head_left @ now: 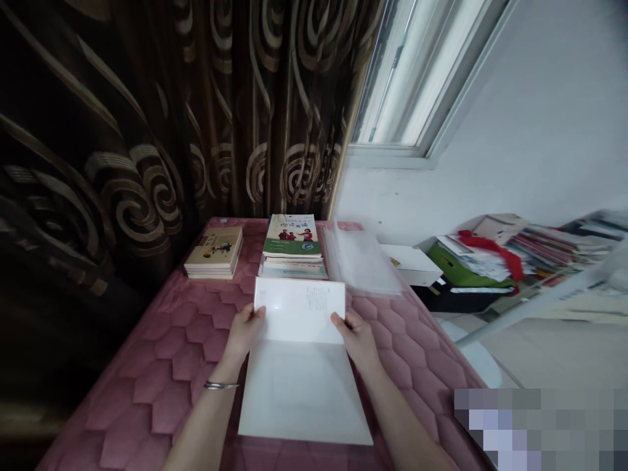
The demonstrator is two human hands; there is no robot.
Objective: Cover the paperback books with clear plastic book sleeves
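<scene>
A white book (pixel 299 307) lies on a large white sheet (pixel 304 392) spread over the pink quilted table cover (pixel 161 366). My left hand (pixel 245 333) grips the book's left edge, thumb on top. At the right lower corner my right hand (pixel 356 337) holds the book the same way. A metal bracelet sits on my left wrist. Both hands are closed on the book.
A stack of books with a green cover (pixel 293 245) stands just behind the white book. A smaller brownish stack (pixel 214 252) sits to its left. Clear plastic sleeves (pixel 360 261) lie to the right. A dark patterned curtain hangs behind; cluttered books and boxes (pixel 490 261) lie at right.
</scene>
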